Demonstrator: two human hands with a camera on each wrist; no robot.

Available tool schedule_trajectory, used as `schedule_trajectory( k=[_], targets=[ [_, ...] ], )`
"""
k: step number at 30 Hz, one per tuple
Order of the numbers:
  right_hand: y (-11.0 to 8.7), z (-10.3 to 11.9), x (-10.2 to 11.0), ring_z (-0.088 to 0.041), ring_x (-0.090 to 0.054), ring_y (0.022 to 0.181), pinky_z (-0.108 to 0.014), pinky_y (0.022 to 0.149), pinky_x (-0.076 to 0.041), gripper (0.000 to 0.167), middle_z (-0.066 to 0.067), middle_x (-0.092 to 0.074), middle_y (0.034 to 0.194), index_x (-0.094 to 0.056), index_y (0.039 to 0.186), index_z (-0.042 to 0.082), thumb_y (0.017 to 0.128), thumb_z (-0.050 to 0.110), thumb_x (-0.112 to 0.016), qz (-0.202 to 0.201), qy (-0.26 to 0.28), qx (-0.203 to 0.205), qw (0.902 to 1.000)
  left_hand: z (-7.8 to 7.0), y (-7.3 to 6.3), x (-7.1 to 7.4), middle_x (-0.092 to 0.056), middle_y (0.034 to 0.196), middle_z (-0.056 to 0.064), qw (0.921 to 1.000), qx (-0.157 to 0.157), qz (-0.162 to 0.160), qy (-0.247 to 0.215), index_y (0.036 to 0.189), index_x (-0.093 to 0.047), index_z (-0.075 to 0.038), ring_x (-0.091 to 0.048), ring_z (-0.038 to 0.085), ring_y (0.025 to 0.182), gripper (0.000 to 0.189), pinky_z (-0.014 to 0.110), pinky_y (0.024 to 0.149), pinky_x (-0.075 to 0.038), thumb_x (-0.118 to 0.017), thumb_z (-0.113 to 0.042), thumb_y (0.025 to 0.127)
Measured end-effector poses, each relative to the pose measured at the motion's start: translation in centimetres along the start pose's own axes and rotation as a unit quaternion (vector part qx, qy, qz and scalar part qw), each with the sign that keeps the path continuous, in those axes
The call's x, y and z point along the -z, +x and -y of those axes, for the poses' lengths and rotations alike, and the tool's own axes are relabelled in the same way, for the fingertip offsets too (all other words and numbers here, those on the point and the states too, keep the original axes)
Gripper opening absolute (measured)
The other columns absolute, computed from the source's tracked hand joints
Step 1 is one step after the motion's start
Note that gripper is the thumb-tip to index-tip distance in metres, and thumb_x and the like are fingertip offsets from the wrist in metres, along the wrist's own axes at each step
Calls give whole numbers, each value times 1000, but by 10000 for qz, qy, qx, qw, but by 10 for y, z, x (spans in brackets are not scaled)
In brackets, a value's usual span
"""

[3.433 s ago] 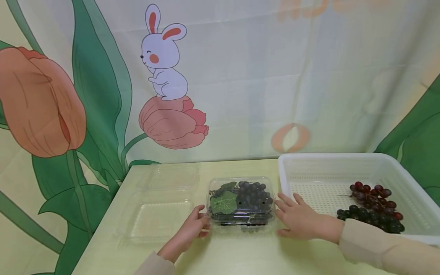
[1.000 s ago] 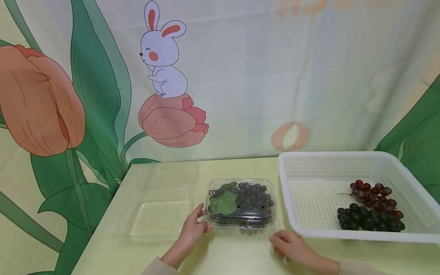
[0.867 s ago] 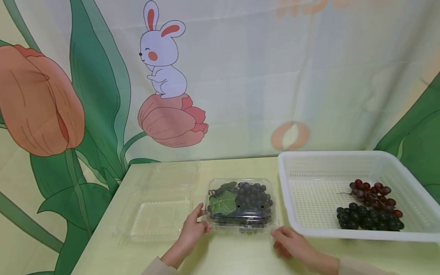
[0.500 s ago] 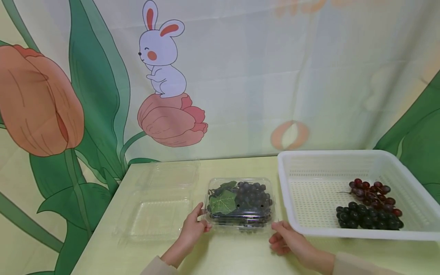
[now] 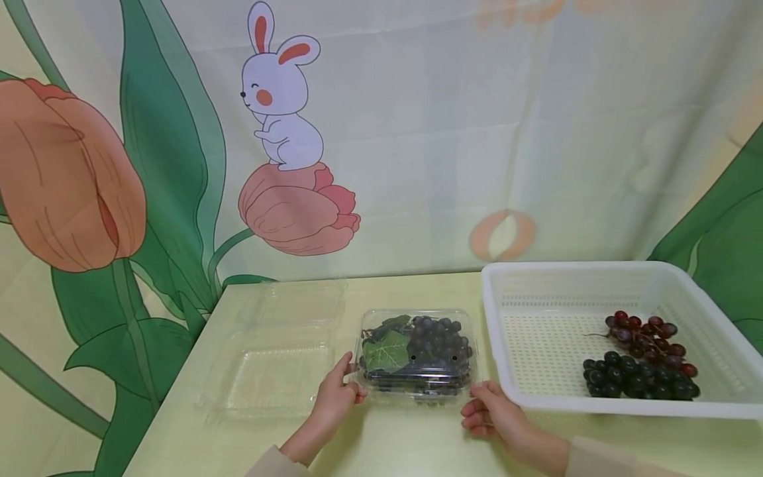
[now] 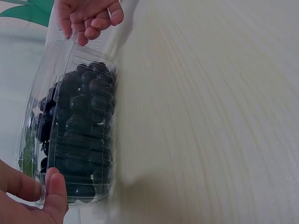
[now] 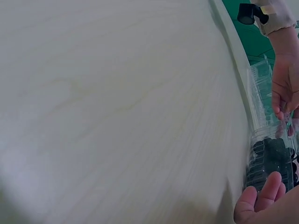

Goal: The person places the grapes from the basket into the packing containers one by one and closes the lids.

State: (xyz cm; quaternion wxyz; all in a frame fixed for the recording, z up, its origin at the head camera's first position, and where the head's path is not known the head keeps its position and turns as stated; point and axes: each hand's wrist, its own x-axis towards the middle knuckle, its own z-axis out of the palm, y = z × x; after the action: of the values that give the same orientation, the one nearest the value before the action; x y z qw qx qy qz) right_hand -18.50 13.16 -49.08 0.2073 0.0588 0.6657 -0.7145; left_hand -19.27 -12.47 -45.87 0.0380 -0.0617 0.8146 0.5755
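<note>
A clear plastic clamshell [image 5: 387, 381] of dark grapes [image 5: 438, 338], with a green leaf [image 5: 387, 351] in it, sits lidded on the table. My left hand [image 5: 332, 401] pinches the rim at its left front corner; the left wrist view shows thumb and finger [image 6: 57, 191] on that rim. At the right front corner my right hand [image 5: 503, 421] pinches the rim edge, thumb on top and the other fingers curled below. Dark grapes press against the front wall in the left wrist view. In the right wrist view, the clamshell [image 7: 268, 163] is partly hidden behind my right hand.
Left of the hands, a second clear clamshell [image 5: 280, 414] lies with its lid folded back. To the right stands a white perforated basket [image 5: 495, 331] holding red grapes [image 5: 646, 341] and black grapes [image 5: 640, 377]. A printed curtain [image 5: 417, 165] hangs behind the pale table [image 5: 411, 444].
My right hand has left the clamshell's right side, dropped below its corner, then risen to the right front corner rim. My left hand has closed on the left rim. The clamshell has hardly moved.
</note>
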Motion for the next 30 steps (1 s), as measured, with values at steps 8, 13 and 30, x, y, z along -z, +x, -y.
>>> schedule_trajectory(
  k=[8, 13, 30],
  targets=[
    [9, -11, 0, -10, -60, 58, -27, 59, -49, 11, 2, -59, 68, -34, 92, 5, 91, 16, -35, 323, 471, 356, 9977, 1, -1, 2, -40, 124, 32, 9999, 4, -71, 113, 137, -19, 9, -53, 9, 60, 62, 24, 59, -49, -34, 16, 77],
    [16, -16, 2, -12, -62, 60, -28, 64, -50, 7, 0, -61, 69, -33, 92, 5, 92, 12, -32, 364, 607, 275, 9971, 2, 0, 2, -40, 124, 32, 9999, -24, -73, 119, 136, -19, 9, -53, 8, 60, 62, 25, 59, -50, -35, 16, 77],
    [3, 4, -12, -9, -62, 58, -24, 64, -49, 10, 1, -59, 66, -33, 90, 2, 93, 9, -27, 59, 699, 272, 9972, 4, 1, 2, -39, 127, 30, 9998, 13, -177, 63, 137, -21, 7, -55, 9, 64, 58, 25, 61, -50, -35, 13, 81]
  ],
)
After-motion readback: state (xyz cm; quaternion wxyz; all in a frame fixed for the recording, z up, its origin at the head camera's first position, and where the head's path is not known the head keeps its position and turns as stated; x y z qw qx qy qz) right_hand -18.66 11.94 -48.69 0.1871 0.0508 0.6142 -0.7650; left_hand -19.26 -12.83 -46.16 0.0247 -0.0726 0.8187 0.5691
